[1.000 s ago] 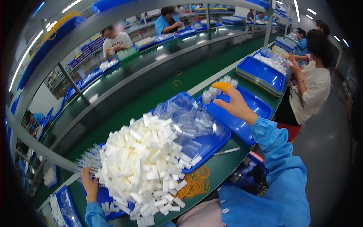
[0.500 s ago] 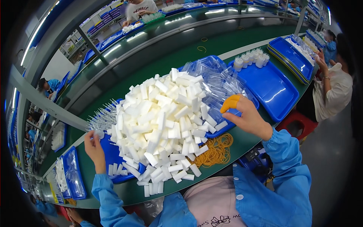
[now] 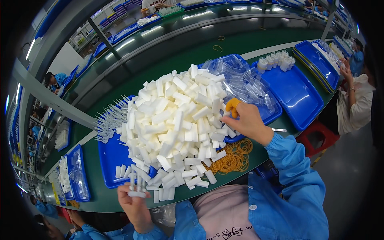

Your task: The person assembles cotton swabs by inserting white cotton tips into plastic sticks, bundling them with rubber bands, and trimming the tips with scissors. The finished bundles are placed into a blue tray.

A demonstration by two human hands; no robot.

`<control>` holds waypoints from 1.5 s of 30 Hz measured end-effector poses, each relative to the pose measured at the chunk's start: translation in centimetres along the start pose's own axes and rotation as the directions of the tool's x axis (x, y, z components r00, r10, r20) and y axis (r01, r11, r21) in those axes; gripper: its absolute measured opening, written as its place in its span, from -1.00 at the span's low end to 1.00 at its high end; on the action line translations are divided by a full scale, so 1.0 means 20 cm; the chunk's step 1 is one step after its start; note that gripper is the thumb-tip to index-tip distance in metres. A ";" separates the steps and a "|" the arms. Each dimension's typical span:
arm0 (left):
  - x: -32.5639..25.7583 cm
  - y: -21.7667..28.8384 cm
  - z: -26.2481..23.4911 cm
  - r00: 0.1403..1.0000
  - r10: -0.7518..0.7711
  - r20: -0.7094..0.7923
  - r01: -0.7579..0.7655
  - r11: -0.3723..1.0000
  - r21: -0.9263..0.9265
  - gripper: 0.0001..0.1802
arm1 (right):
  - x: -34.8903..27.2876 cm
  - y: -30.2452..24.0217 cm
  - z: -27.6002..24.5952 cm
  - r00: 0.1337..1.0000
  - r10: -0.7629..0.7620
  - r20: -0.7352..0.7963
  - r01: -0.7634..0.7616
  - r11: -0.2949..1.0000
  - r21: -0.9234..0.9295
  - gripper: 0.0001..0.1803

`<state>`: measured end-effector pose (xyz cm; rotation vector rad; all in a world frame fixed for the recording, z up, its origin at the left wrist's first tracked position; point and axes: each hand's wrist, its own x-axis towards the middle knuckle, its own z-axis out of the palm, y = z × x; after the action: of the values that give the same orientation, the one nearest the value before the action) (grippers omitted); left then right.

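My left hand, near the front edge of the bench, is closed on a white plastic piece with a round base and several upright prongs. A big heap of white foam blocks lies in front of me. My right hand, with orange finger cots, is at the heap's right side. Its thumb and fingers pinch around a foam block, partly hidden by the fingers. More pronged plastic pieces stand at the far left of the blue tray.
Clear plastic tubes fill a blue tray behind my right hand. Rubber bands lie in a tangle at the front. Further right, a blue tray holds several white assembled pieces. Co-workers sit on both sides; a grey post rises at left.
My left hand has come from the pronged pieces toward me, bringing one of them along. My right hand has moved left and down from above the clear tubes to the foam heap's edge.
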<state>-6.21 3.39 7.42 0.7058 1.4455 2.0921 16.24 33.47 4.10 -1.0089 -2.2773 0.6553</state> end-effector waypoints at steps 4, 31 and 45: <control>-0.11 -0.08 0.12 0.989 -0.096 0.114 0.101 0.994 -0.040 -0.65 | -0.04 0.02 -0.03 0.992 -0.113 -0.055 0.117 0.989 0.090 -0.73; -0.13 -0.23 0.43 0.660 -0.291 0.693 0.172 0.956 0.237 -0.75 | -0.49 -0.13 -0.08 0.886 0.060 0.460 -0.463 0.152 0.873 -0.81; -0.16 -0.30 0.43 0.781 -0.198 0.592 0.072 0.971 0.229 -0.72 | -0.48 -0.19 -0.07 0.944 -0.070 0.323 -0.255 0.469 0.846 -0.64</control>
<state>2.40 9.02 4.00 1.1882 1.2723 1.4131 20.64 24.06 4.63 -0.4868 -1.6447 1.9195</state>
